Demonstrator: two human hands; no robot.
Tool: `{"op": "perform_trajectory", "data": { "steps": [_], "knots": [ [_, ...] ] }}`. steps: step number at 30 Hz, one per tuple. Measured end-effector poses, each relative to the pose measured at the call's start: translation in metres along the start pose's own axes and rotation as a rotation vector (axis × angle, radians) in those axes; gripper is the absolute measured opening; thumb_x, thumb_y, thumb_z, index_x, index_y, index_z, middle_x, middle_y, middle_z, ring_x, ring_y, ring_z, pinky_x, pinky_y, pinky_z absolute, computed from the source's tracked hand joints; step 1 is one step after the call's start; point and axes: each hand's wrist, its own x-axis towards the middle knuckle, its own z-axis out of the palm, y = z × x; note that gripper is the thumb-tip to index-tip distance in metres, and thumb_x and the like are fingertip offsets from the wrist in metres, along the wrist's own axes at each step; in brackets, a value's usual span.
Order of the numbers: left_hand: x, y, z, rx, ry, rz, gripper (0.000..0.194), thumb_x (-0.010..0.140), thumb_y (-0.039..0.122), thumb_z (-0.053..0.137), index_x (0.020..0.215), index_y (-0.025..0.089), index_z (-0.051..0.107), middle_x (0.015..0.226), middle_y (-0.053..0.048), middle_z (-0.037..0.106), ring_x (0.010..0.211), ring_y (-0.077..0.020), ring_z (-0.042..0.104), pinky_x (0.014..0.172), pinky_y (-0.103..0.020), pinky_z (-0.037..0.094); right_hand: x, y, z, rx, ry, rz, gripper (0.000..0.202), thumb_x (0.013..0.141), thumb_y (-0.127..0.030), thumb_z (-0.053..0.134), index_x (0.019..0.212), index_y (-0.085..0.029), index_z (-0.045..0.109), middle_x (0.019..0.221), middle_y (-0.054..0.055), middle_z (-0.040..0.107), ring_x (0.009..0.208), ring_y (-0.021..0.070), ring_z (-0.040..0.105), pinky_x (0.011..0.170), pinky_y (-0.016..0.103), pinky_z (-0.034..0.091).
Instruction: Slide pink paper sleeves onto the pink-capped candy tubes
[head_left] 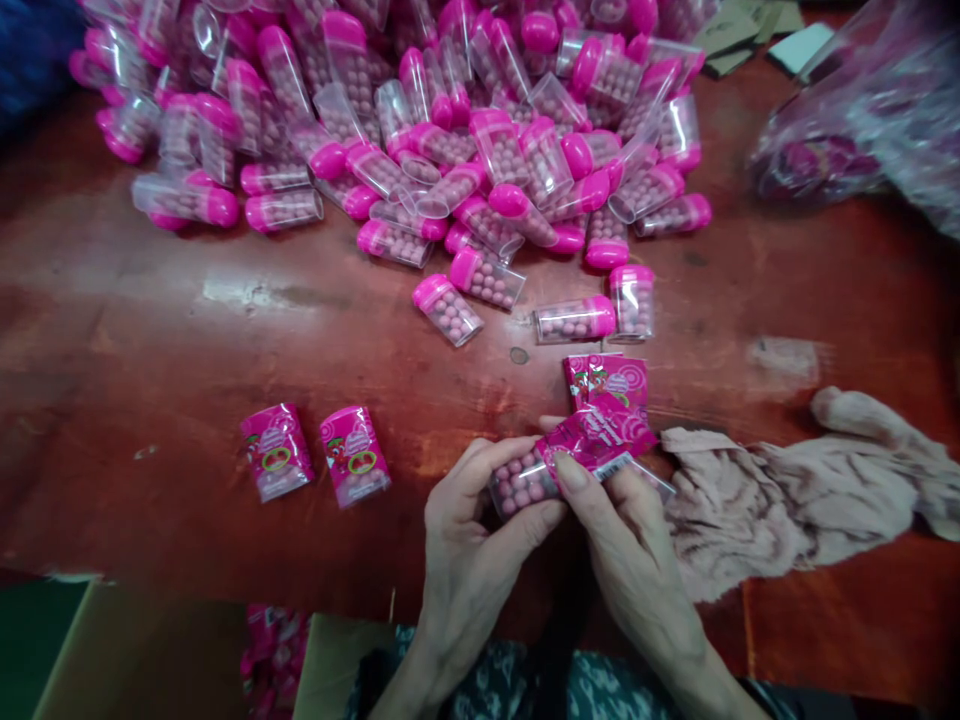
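My left hand [476, 530] is closed around a clear container of pink balls [519, 484], near the table's front edge. My right hand [626, 535] pinches a printed pink sleeve [600, 432], which lies over the container's right part. The container's clear end shows beyond my right fingers. Just behind my hands, flat pink sleeves [626, 378] lie on the table. To the left stand apart two containers in printed sleeves, one [276, 452] beside the other [355, 456].
A large pile of pink-capped containers [450, 150] covers the back of the table [150, 330]. A crumpled cloth [795, 500] lies right of my hands. Clear plastic bags [870, 120] are at the back right. Below the front edge, an open cardboard box [172, 650] holds pink wrappers [274, 660].
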Motion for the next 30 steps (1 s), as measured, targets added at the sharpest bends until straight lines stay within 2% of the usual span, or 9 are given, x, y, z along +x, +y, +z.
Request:
{"op": "perform_trajectory", "data": {
  "steps": [8,16,24,30],
  "knots": [
    [-0.0008,0.0011,-0.0004,0.007,-0.017,-0.032,0.034,0.066,0.017,0.073,0.098,0.025,0.065,0.095,0.000,0.061,0.084,-0.0153,0.062,0.075,-0.024,0.050,0.0001,-0.0018,0.0000,0.025,-0.013,-0.004,0.036,0.086,-0.038,0.054,0.121,-0.031,0.053,0.127,0.001,0.052,0.116,0.0227,0.048,0.102,0.042,0.037],
    [0.0018,0.0018,0.0002,0.024,0.003,-0.024,0.034,0.064,0.016,0.074,0.096,0.024,0.067,0.092,0.000,0.064,0.081,-0.0161,0.063,0.071,-0.024,0.051,0.0010,0.0010,0.0008,0.039,0.000,0.034,0.023,0.085,-0.038,0.055,0.104,-0.027,0.063,0.113,0.002,0.062,0.110,0.0227,0.052,0.100,0.042,0.038],
    [-0.0001,-0.0021,-0.0013,0.009,0.012,-0.035,0.033,0.066,0.017,0.072,0.098,0.025,0.066,0.095,0.000,0.063,0.084,-0.0153,0.063,0.075,-0.023,0.050,0.0006,0.0016,0.0006,-0.005,0.043,0.036,0.025,0.081,-0.042,0.059,0.100,-0.026,0.062,0.111,0.002,0.063,0.111,0.0228,0.052,0.102,0.042,0.035],
    [0.0011,0.0013,-0.0011,0.015,-0.016,-0.006,0.032,0.069,0.020,0.071,0.100,0.023,0.065,0.095,-0.001,0.065,0.085,-0.0160,0.063,0.077,-0.024,0.049,0.0015,0.0014,0.0022,0.083,-0.006,0.050,0.031,0.085,-0.041,0.054,0.114,-0.029,0.057,0.120,0.001,0.058,0.116,0.0206,0.049,0.102,0.040,0.035]
  ]
}}
